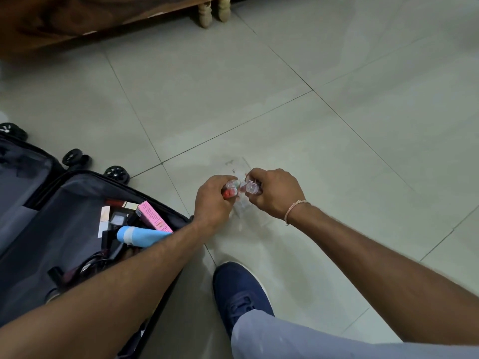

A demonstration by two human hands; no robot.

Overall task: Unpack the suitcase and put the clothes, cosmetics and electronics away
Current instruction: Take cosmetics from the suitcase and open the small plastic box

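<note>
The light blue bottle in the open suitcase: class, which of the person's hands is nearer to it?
Left. The left hand is just up and right of the light blue bottle, its forearm crossing the bottle's end. The right hand is farther right, over the floor tiles.

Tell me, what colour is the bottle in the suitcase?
Light blue bottle, seen in the head view.

glossy floor tiles (337,60), cloth suitcase lining (64,216), wooden furniture (51,19)

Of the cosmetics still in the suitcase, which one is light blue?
The blue bottle, lying on its side beside the left forearm; the box behind it is pink.
</note>
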